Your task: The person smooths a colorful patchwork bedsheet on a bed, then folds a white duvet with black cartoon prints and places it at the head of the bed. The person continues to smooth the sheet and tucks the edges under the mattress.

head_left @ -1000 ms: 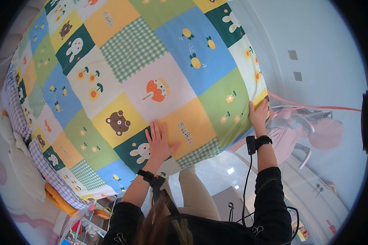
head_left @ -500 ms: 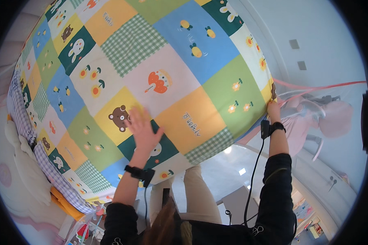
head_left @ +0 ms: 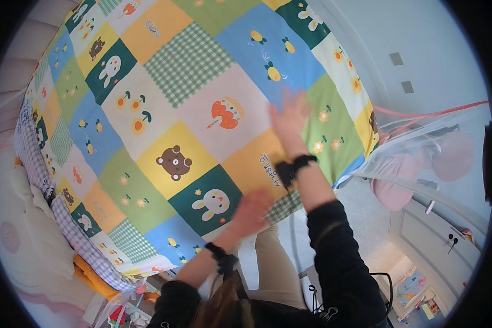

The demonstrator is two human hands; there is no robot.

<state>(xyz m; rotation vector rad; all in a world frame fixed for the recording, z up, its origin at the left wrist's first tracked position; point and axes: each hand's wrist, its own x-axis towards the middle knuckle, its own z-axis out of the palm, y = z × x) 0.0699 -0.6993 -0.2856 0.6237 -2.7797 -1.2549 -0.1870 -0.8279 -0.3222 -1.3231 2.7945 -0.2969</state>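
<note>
A patchwork bed sheet [head_left: 202,101] with bears, rabbits, flowers and checked squares covers the bed in front of me. My right hand [head_left: 290,117], blurred by motion, is over the sheet's right part, fingers apart, between a blue square and an orange one. Nothing is in it. Near the front edge, my left hand [head_left: 251,212] is over the corner of the dark green rabbit square, also blurred. Its fingers look loosely stretched and hold nothing I can see. Whether either palm presses on the cloth, I cannot tell. Each wrist wears a small black strapped device with a cable.
Purple checked cloth [head_left: 74,235] lines the bed's left side, with an orange-yellow cloth [head_left: 93,279] by its front corner. Sheer netting with a pink strip [head_left: 432,109] hangs at the right. A pink chair-like object [head_left: 396,183] stands behind it, near a white cabinet [head_left: 437,232].
My right hand has let go of the sheet's right edge and moved left over its top. My left hand has slid right and nearer to me, off the bear square.
</note>
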